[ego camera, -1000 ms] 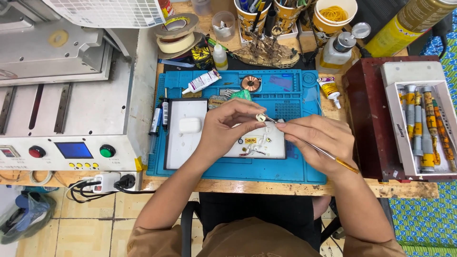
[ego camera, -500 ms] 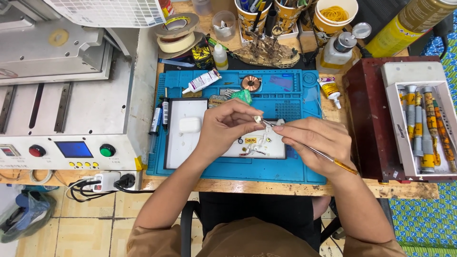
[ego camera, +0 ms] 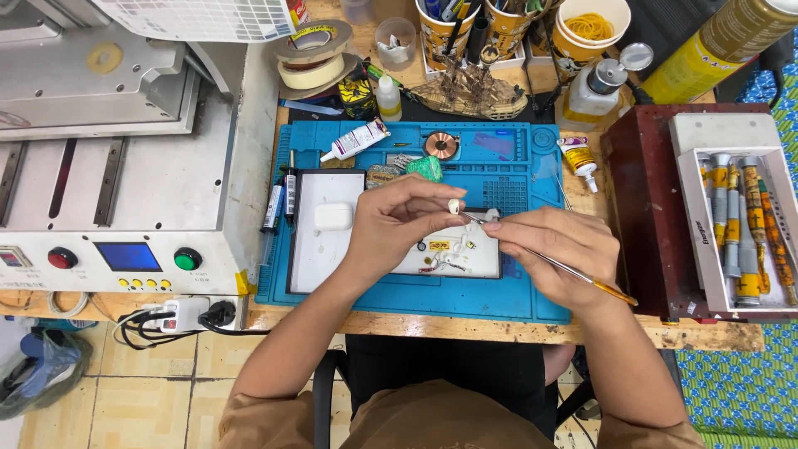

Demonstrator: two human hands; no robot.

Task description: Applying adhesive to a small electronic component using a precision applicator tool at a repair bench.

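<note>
Far left of the frame we see a grey machine [ego camera: 125, 166] with a red button, a blue screen and a green button along its front. Below it, at lower left, a white power strip [ego camera: 179, 314] hangs with black plugs in it. Upper centre-left we note tape rolls [ego camera: 313, 51] stacked on the wooden bench.

Centre frame: a blue work mat [ego camera: 515, 299] with a white tray [ego camera: 312, 258] lying on it, and a white earbud case [ego camera: 333, 216] resting on the tray's left part. A white glue tube [ego camera: 355, 140] lies at the mat's upper left, a copper coil [ego camera: 440, 144] at upper centre.

Our left hand [ego camera: 399, 229] sits over the tray at centre, fingers curled shut, pinching a small white earbud part [ego camera: 454, 205] between thumb and forefinger, lifted just above the tray. Tiny loose parts [ego camera: 445, 249] lie on the tray beneath it.

Our right hand [ego camera: 561, 249], just right of centre, is closed around thin metal tweezers [ego camera: 573, 270]; the tips touch the earbud part, the handle end points to lower right.

Right side: a small yellow tube [ego camera: 578, 158] on the mat's edge, a dark red box [ego camera: 648, 216], then a white bin [ego camera: 731, 216] of batteries at far right. Upper right: a pump bottle [ego camera: 600, 83] and a yellow spray can [ego camera: 723, 41].
</note>
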